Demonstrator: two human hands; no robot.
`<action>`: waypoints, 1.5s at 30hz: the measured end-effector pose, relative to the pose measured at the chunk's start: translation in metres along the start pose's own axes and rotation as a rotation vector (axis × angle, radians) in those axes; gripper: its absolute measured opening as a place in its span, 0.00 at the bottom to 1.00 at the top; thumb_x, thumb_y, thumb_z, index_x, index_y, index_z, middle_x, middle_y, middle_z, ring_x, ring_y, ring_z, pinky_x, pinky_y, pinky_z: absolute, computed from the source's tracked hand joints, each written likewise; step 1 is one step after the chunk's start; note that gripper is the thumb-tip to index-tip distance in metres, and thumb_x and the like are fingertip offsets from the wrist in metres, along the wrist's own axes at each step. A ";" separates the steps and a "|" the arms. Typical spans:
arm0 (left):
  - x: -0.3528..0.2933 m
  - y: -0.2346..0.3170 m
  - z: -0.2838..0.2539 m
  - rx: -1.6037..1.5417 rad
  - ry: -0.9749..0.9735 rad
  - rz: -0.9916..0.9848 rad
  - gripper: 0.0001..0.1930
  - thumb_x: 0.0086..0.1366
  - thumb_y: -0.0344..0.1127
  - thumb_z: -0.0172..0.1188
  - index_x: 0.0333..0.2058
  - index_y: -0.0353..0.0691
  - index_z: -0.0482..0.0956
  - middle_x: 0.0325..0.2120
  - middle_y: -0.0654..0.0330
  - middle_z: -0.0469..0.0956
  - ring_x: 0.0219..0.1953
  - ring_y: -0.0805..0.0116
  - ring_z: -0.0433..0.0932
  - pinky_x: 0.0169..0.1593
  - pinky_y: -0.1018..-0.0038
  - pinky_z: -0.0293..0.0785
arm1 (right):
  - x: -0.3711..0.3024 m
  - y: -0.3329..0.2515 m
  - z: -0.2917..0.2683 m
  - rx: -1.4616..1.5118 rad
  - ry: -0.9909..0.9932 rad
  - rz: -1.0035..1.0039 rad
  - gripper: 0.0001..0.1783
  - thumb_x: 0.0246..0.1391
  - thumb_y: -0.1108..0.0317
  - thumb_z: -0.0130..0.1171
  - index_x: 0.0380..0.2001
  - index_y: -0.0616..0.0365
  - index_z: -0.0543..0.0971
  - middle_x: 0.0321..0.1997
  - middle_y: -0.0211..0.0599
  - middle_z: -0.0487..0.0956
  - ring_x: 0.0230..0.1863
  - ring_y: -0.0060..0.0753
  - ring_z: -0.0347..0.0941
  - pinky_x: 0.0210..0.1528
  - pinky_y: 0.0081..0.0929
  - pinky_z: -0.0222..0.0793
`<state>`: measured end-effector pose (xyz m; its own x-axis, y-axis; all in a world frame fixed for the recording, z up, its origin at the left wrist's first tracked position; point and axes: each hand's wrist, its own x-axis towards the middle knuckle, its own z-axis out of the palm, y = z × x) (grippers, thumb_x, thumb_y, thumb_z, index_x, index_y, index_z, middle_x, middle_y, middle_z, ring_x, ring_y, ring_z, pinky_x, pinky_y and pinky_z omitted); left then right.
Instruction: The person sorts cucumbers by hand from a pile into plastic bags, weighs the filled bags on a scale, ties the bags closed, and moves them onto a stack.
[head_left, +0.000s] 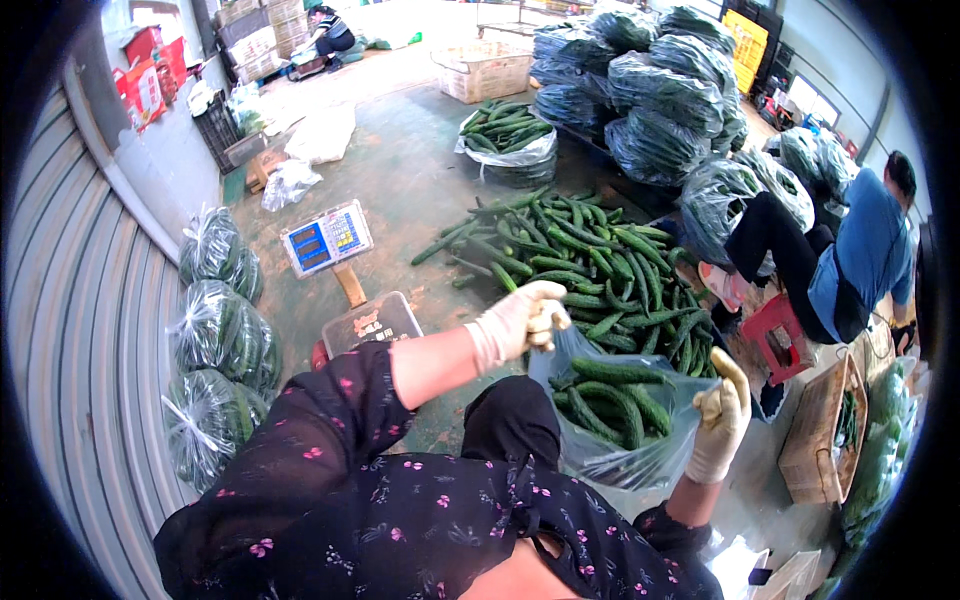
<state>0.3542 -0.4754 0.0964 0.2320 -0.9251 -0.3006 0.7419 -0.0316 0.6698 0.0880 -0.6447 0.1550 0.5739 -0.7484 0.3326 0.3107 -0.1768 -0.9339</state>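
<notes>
A clear plastic bag [600, 455] with several cucumbers [618, 400] in it hangs between my gloved hands. My left hand [532, 318] is closed at the bag's left upper edge, its fingers curled. At the opposite edge, my right hand [722, 408] grips the plastic with bent fingers. The bag's mouth gapes between them, and the cucumbers inside lie on their sides. Just beyond the bag spreads a large heap of loose cucumbers [590, 260] on the floor.
A digital scale [328, 238] with a flat pan [372, 322] stands to the left. Tied bags of cucumbers [225, 335] line the shutter wall. Filled bags [660, 90] are stacked at the far right. A person in blue [862, 250] sits at right near a crate [822, 430].
</notes>
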 end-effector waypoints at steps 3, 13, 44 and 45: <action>-0.059 0.017 -0.015 -0.031 -0.008 0.111 0.24 0.61 0.50 0.48 0.27 0.30 0.75 0.05 0.72 0.55 0.09 0.76 0.54 0.30 0.71 0.69 | 0.019 -0.009 0.034 0.057 -0.152 0.017 0.24 0.52 0.63 0.51 0.50 0.67 0.72 0.35 0.28 0.77 0.16 0.07 0.54 0.27 0.13 0.62; -0.163 0.094 -0.062 0.033 0.238 0.460 0.27 0.58 0.53 0.49 0.31 0.28 0.75 0.08 0.68 0.62 0.10 0.75 0.57 0.26 0.71 0.69 | 0.092 0.049 0.150 0.025 -0.421 0.123 0.21 0.60 0.63 0.43 0.51 0.65 0.71 0.25 0.24 0.71 0.18 0.10 0.53 0.29 0.14 0.63; -0.241 0.007 -0.218 -0.333 0.445 0.829 0.24 0.62 0.42 0.52 0.53 0.34 0.66 0.34 0.47 0.76 0.24 0.61 0.77 0.25 0.69 0.76 | -0.006 0.184 0.403 -0.760 -1.414 -0.140 0.17 0.46 0.61 0.54 0.40 0.55 0.77 0.37 0.49 0.78 0.42 0.48 0.74 0.46 0.36 0.68; -0.240 0.004 -0.219 -0.332 0.442 0.837 0.24 0.62 0.42 0.52 0.53 0.34 0.66 0.34 0.47 0.76 0.24 0.61 0.77 0.25 0.69 0.76 | -0.011 0.206 0.409 -0.831 -1.462 -0.118 0.18 0.45 0.60 0.54 0.40 0.56 0.78 0.37 0.50 0.78 0.42 0.49 0.74 0.47 0.37 0.68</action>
<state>0.4397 -0.1708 0.0227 0.9223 -0.3758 -0.0900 0.3557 0.7346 0.5778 0.4552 -0.4115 0.0123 0.8981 0.3862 -0.2102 0.2181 -0.8063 -0.5499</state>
